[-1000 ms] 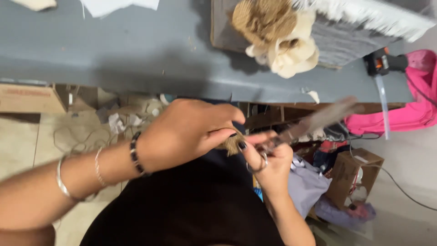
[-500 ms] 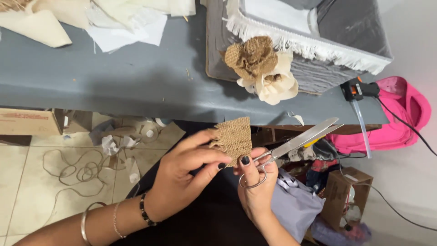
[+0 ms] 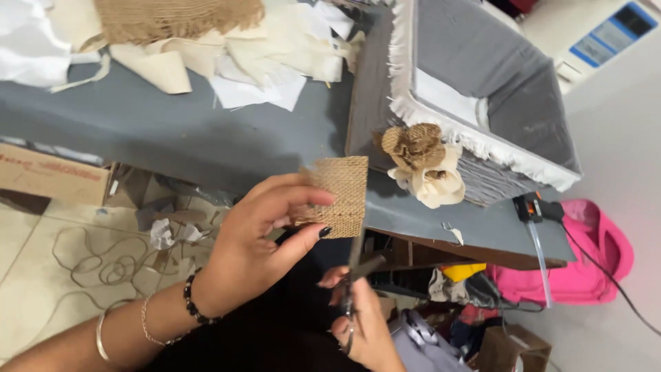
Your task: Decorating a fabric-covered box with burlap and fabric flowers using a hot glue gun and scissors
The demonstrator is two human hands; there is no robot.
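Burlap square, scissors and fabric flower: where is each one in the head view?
burlap square point(image 3: 342, 195), head view, middle of the woven face.
scissors point(image 3: 356, 270), head view, on the blades below the square.
fabric flower point(image 3: 423, 164), head view, where the burlap and cream petals meet.

Bare grey counter point(image 3: 172, 138) is left open between fabric scraps point(image 3: 227, 62) and the grey fringed box point(image 3: 482, 89).

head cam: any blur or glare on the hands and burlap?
Head view: burlap square and left hand sharp, evenly lit, no glare; right hand and scissors slightly motion-blurred, in shadow below the table edge.
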